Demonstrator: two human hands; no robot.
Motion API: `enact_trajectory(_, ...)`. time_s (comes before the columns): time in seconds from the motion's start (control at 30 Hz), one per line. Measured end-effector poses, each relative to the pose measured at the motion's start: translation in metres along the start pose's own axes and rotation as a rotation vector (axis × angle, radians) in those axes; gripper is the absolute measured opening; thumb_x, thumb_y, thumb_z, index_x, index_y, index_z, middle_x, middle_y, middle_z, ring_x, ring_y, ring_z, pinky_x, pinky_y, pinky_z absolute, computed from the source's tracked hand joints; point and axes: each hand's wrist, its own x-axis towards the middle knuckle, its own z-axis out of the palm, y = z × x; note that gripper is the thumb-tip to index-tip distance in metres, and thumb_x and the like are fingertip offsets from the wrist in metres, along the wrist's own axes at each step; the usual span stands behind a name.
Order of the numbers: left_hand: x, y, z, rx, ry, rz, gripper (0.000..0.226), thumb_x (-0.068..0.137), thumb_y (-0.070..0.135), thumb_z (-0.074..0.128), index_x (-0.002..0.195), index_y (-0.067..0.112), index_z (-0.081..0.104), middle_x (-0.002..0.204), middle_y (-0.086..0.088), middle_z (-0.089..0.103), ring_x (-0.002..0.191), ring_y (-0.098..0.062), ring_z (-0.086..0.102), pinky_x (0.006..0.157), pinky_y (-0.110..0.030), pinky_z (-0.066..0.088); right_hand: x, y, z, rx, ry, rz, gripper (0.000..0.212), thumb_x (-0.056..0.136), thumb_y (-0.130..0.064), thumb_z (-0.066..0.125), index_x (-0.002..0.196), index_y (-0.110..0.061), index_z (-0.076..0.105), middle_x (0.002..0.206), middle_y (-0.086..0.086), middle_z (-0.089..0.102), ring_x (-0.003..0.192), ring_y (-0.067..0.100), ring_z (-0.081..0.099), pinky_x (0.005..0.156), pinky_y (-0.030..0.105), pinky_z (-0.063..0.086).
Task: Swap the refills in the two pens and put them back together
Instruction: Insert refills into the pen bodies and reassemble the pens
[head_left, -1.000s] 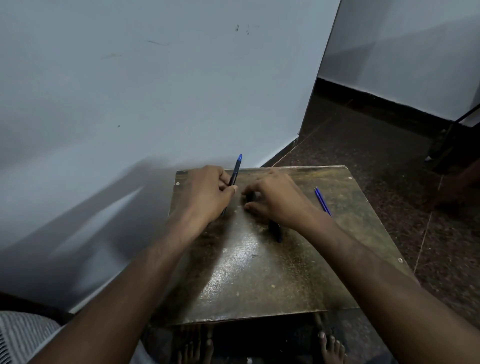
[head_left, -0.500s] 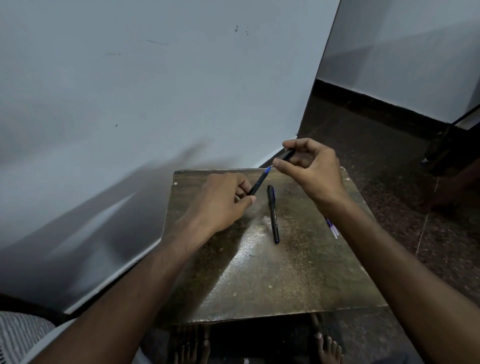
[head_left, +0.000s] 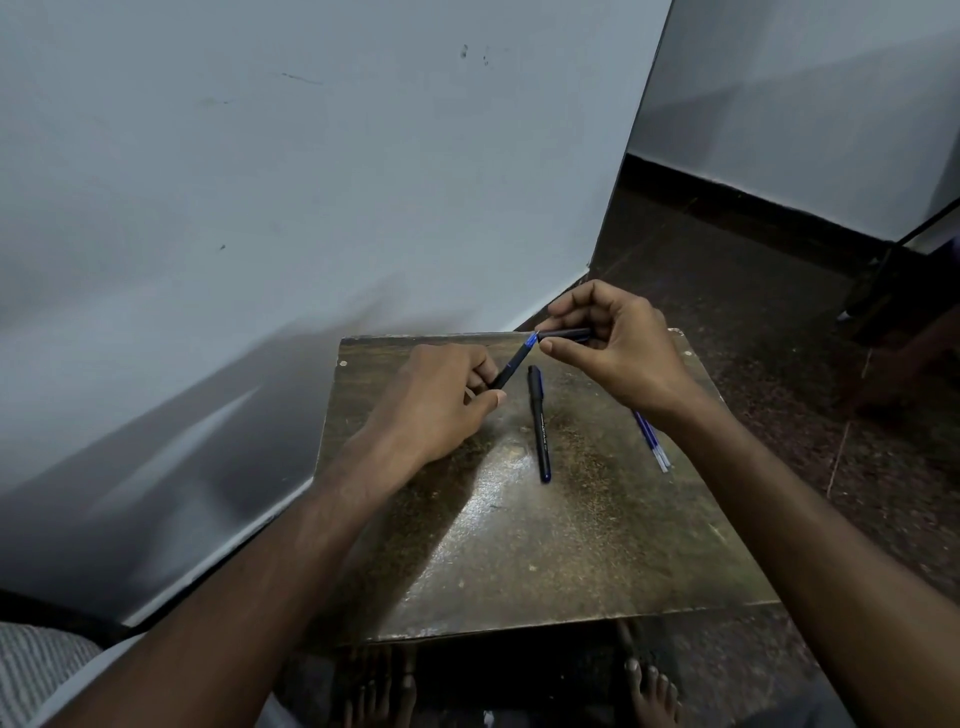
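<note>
- Since half a second earlier, little had shifted: the right hand (head_left: 618, 348) had kept its raised place over the far edge of the table (head_left: 571, 561), and the cap it pinched now sat just clear of the pen tip instead of over it.
- Left hand (head_left: 436, 400) hovered over the far left part of the table, fingers curled tight round the lower end of a dark pen barrel (head_left: 511, 366), thumb pressed along the near side.
- That barrel slanted up and to the right, and its blue tip section pointed toward the right hand.
- Right hand's thumb and forefinger were closed on a short dark cap (head_left: 563, 334) that lay roughly level, its open end almost touching the blue tip; whether the two actually met could not be told.
- Its remaining fingers were folded loosely into the palm.
- A second pen (head_left: 538, 422), black and capped, lay flat on the table between the two hands, running from far to near, apart from both.
- Loose refills (head_left: 652, 441), blue with pale ends, lay on the table by the right edge, partly hidden under the right wrist; how many there were could not be told.
- Bare toes showed below the table's near edge, on the dark speckled floor (head_left: 779, 291).
- A pale wall (head_left: 311, 182) stood behind and to the left of the table.
</note>
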Motion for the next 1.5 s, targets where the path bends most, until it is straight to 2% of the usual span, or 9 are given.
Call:
enact_trajectory(0.23,-0.001,-0.001,0.000,-0.004,-0.004,-0.010,0.009,0.097,0.031,0.080,0.105,0.032,0.076,0.087,0.018,0.070,0.076,0.004,0.064,0.064,-0.011,0.039,0.001,0.000,-0.004,0.066,0.016,0.008,0.037,0.090,-0.005,0.086,0.120,-0.004,0.064,0.108,0.005,0.085,0.105,0.013,0.082,0.101,0.042,0.064)
enact_trajectory(0.43,-0.002,0.000,0.000,0.009,-0.021,-0.001,0.007,0.097,0.031,0.080,0.101,0.034,0.074,0.086,0.018,0.072,0.077,0.004,0.067,0.066,-0.014,0.045,0.002,0.001,-0.002,0.014,-0.066,-0.011,0.034,0.100,-0.007,0.075,0.129,-0.008,0.058,0.110,-0.001,0.085,0.108,0.009,0.079,0.093,0.032,0.063)
enact_trajectory(0.53,-0.002,0.002,0.000,0.018,-0.016,0.017,0.011,0.097,0.032,0.080,0.097,0.037,0.070,0.085,0.019,0.071,0.076,0.004,0.066,0.066,-0.013,0.044,0.003,0.002,0.000,0.025,-0.107,-0.004,0.034,0.105,-0.007,0.068,0.136,-0.010,0.053,0.110,0.000,0.085,0.103,0.018,0.078,0.085,0.033,0.061)
enact_trajectory(0.63,-0.002,0.003,0.001,0.010,-0.006,0.015,0.011,0.098,0.033,0.079,0.096,0.038,0.070,0.085,0.018,0.071,0.077,0.003,0.067,0.068,-0.016,0.048,0.004,0.004,0.000,0.048,-0.106,-0.007,0.033,0.107,-0.009,0.064,0.139,-0.011,0.054,0.110,0.003,0.085,0.102,0.027,0.077,0.086,0.038,0.062)
enact_trajectory(0.87,0.000,0.002,0.001,-0.011,-0.016,0.045,0.011,0.102,0.033,0.074,0.110,0.031,0.081,0.090,0.019,0.072,0.082,0.008,0.064,0.069,-0.011,0.043,0.003,0.007,0.008,0.005,-0.110,-0.041,0.026,0.110,-0.018,0.060,0.137,-0.017,0.064,0.107,-0.001,0.084,0.099,0.015,0.078,0.084,0.032,0.063)
enact_trajectory(0.97,-0.001,0.006,0.003,-0.044,-0.004,0.050,0.010,0.104,0.034,0.070,0.099,0.035,0.078,0.080,0.022,0.067,0.073,0.014,0.060,0.064,-0.006,0.036,0.001,0.008,0.018,-0.164,-0.045,-0.084,0.023,0.112,-0.030,0.057,0.128,-0.020,0.070,0.095,-0.006,0.081,0.085,0.006,0.078,0.078,0.034,0.065)
enact_trajectory(1.07,-0.001,0.010,0.007,-0.051,0.035,0.059,0.027,0.104,0.035,0.070,0.077,0.034,0.069,0.061,0.019,0.061,0.057,0.014,0.058,0.054,-0.007,0.035,-0.003,0.008,0.035,-0.123,0.026,-0.072,0.021,0.113,-0.032,0.055,0.123,-0.019,0.070,0.082,-0.003,0.078,0.073,0.007,0.077,0.070,0.038,0.063)
enact_trajectory(1.3,-0.006,0.013,0.010,-0.214,0.041,-0.084,0.030,0.101,0.041,0.075,0.071,0.035,0.073,0.062,0.017,0.069,0.052,0.014,0.059,0.052,-0.007,0.034,0.000,0.005,0.045,-0.174,0.091,-0.086,0.018,0.111,-0.038,0.057,0.107,-0.025,0.069,0.076,-0.003,0.078,0.067,0.008,0.075,0.063,0.031,0.058)
enact_trajectory(1.5,-0.009,0.017,0.011,-0.398,-0.042,-0.210,0.019,0.098,0.037,0.078,0.088,0.023,0.087,0.078,0.005,0.083,0.072,-0.011,0.079,0.070,-0.027,0.066,-0.001,0.007,0.044,-0.096,0.021,-0.020,0.023,0.111,-0.037,0.058,0.116,-0.022,0.074,0.081,-0.001,0.079,0.075,0.011,0.076,0.068,0.024,0.056)
